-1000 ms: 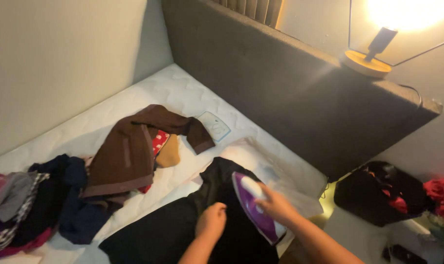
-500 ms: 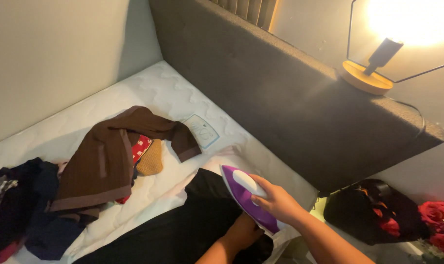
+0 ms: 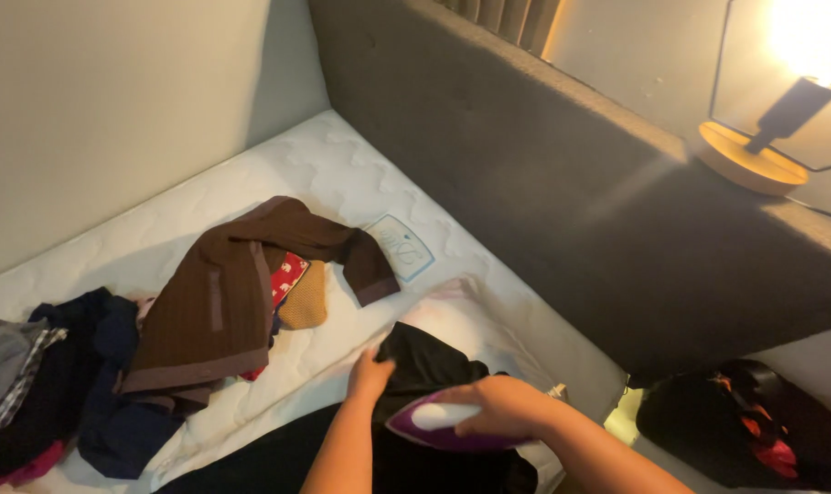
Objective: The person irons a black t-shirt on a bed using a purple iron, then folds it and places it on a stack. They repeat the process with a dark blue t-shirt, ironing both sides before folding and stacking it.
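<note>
At the bottom centre of the frame the right hand point(image 3: 507, 407) has its fingers wrapped around the purple iron point(image 3: 438, 425), rigid and probably weighty (best held by its handle), while the left hand point(image 3: 369, 375) pinches the limp black garment point(image 3: 434, 366) on the bed point(image 3: 342, 174).

Both forearms are bare all the way to the frame's bottom edge, no sleeves showing. Left hand point(image 3: 369, 375) and right hand point(image 3: 502, 407) have no gloves, rings or watch.
</note>
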